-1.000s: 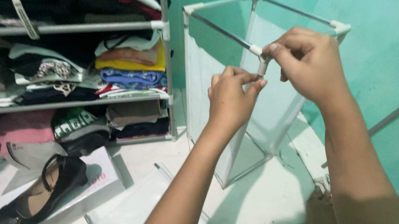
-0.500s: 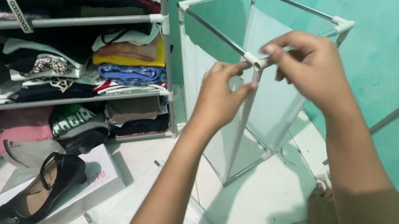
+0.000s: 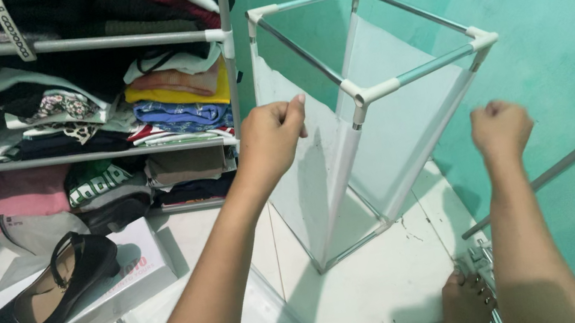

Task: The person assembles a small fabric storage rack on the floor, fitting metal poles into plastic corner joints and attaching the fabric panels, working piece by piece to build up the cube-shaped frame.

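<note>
Nearest the floor, bare feet stand by the tiles. Above them both hands have just come off the white corner joint they were pinching a moment ago: left hand loosely curled, right hand fisted, each empty. Between them, slightly beyond, the tube frame stands by itself, so that joint looks seated.

Tube-and-fabric frame stands on the floor, center, just right of the clothes shelf. Left hand in front of the frame's left side, right hand off to its right, apart. Shoe lies on a box at lower left, below the shelf.
</note>
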